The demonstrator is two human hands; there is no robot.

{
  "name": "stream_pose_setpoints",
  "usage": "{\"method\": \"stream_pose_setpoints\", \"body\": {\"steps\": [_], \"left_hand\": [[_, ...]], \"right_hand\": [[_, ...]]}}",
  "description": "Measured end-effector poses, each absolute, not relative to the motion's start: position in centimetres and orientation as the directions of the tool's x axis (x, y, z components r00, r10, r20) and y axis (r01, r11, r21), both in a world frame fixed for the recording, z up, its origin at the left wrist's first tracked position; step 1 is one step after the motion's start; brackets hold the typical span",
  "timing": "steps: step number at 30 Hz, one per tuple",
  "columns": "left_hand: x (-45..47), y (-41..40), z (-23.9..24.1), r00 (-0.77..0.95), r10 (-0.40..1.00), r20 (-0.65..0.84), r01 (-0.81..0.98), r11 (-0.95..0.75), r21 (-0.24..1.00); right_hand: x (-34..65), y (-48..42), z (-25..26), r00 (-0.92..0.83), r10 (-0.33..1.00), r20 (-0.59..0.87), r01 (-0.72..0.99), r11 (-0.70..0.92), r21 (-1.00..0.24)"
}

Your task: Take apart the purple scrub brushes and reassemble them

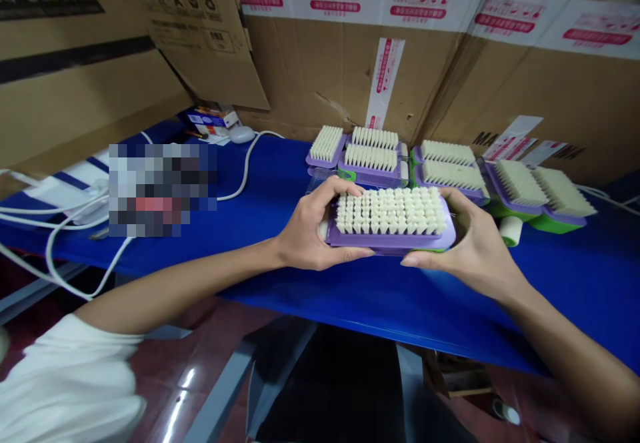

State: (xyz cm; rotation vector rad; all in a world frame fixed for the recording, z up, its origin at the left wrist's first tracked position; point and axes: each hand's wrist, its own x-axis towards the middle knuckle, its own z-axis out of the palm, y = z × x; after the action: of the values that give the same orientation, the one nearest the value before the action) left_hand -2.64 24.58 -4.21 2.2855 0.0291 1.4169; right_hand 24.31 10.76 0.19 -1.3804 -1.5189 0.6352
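Between both hands is a scrub brush (390,213) with a purple body, some green on its underside and cream bristles facing up. My left hand (315,223) grips its left end, thumb along the near side and fingers over the far side by the bristles. On the right end, my right hand (467,243) is closed around the purple rim, its thumb below. The brush is held over the near part of the blue table (310,289). Behind it stand several similar brushes, among them a double-row brush (373,156) and a purple-and-green brush (515,186), bristles up.
Tall cardboard boxes (310,63) wall off the back. White cables (65,243) trail across the left side, near a blurred-out patch (160,189). A small box (213,119) and a white rounded object (241,135) sit at the back left. A white cylinder (511,231) lies right of my hand.
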Motion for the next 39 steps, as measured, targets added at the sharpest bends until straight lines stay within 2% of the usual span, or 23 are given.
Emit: {"method": "stream_pose_setpoints", "body": {"steps": [4, 7, 9, 11, 14, 17, 21, 24, 28, 32, 35, 39], "left_hand": [[-2.8, 24.5, -4.3, 0.472, 0.236, 0.849, -0.207, -0.907, 0.367], [-2.9, 24.6, -4.5, 0.447, 0.275, 0.851, -0.184, -0.903, 0.388], [-3.1, 24.8, -4.6, 0.448, 0.293, 0.845, -0.165, -0.901, 0.4], [-3.3, 25.1, -4.5, 0.479, 0.258, 0.839, -0.16, -0.914, 0.373], [-3.6, 25.3, -4.2, 0.534, 0.145, 0.833, -0.18, -0.943, 0.28], [-3.5, 25.0, -3.7, 0.543, 0.082, 0.836, -0.183, -0.96, 0.213], [-3.4, 24.6, -3.3, 0.54, 0.07, 0.839, -0.203, -0.956, 0.211], [-3.4, 24.5, -3.3, 0.53, 0.111, 0.841, -0.19, -0.951, 0.245], [-3.3, 24.2, -3.6, 0.445, 0.257, 0.858, -0.101, -0.937, 0.334], [-2.6, 23.0, -3.8, 0.335, 0.345, 0.877, 0.038, -0.935, 0.353], [-2.1, 21.8, -3.8, 0.315, 0.375, 0.872, 0.135, -0.927, 0.35], [-1.6, 20.5, -3.9, 0.313, 0.344, 0.885, 0.161, -0.938, 0.308]], "right_hand": [[24.2, 11.0, 0.3, 0.054, 0.953, 0.299, 0.467, 0.241, -0.851], [23.7, 11.1, 0.2, 0.052, 0.935, 0.35, 0.408, 0.3, -0.862], [23.5, 11.1, 0.0, 0.064, 0.919, 0.388, 0.427, 0.326, -0.844], [23.5, 11.0, -0.2, 0.041, 0.905, 0.423, 0.514, 0.344, -0.786], [24.1, 10.8, -0.4, -0.053, 0.854, 0.517, 0.643, 0.425, -0.637], [25.0, 10.4, -0.2, -0.15, 0.788, 0.598, 0.693, 0.515, -0.505], [25.5, 9.9, 0.3, -0.182, 0.771, 0.61, 0.71, 0.532, -0.462], [25.3, 10.2, 0.3, -0.16, 0.785, 0.599, 0.712, 0.512, -0.481], [24.5, 11.0, -0.5, -0.095, 0.746, 0.659, 0.727, 0.504, -0.467], [23.4, 11.4, -1.6, -0.123, 0.635, 0.763, 0.812, 0.506, -0.29], [22.5, 11.3, -1.9, -0.158, 0.56, 0.813, 0.872, 0.465, -0.15], [21.4, 10.9, -1.9, -0.133, 0.562, 0.816, 0.924, 0.369, -0.104]]}}
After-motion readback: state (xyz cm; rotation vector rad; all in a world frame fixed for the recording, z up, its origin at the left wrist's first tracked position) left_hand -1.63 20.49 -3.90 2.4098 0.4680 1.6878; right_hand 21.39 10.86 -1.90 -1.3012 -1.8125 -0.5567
